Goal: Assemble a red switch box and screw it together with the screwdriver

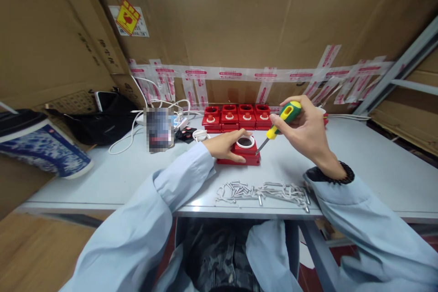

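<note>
Right hand is gripping a green-and-yellow screwdriver, tip at the right corner of a white-ringed red box that the left hand is clasping on a pale-grey table, a yellow-and-red glass-symbol label behind showing illegible print.

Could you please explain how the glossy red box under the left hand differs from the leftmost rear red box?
The near red box has a white rim around its opening; the rear red box a red one. The left hand touches the near red box, not the rear. Both look glossy.
</note>
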The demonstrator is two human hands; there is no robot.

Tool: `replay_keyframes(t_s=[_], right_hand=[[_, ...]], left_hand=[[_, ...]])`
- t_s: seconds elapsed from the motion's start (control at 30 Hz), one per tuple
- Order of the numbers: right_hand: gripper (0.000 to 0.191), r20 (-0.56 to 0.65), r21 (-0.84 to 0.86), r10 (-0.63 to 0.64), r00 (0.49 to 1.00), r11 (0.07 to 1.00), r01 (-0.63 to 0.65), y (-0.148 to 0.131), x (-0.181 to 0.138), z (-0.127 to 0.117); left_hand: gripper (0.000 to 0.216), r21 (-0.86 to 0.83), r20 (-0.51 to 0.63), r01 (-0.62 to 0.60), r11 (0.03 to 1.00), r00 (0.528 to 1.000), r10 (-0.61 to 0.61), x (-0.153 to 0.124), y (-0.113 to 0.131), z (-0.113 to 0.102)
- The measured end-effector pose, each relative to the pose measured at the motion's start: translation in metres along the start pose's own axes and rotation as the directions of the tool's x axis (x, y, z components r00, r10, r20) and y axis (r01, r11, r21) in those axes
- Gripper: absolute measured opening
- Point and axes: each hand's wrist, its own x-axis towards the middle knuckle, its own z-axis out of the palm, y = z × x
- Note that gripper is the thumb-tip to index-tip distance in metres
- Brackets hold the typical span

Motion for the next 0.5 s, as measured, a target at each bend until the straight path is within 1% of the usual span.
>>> replay_keyframes(t_s=[0.17,0.5], right_hand=[[0.035,0.007,0.010,0.011,1.000,1.000,-0.011,-0.0038,-0.0015,-0.0002],[0.030,-0.014,0.021,-0.004,1.000,1.000,0.004,-0.0058,-0.0018,-0.0028]], left_hand=[[0.076,0.004,-0.003,-0.016,1.000,1.000,0.016,0.0007,-0.0017,0.0008],[0.074,-0.032,-0.017,-0.041,0.999,0.999,0.040,0.0016,-0.0037,0.0022]])
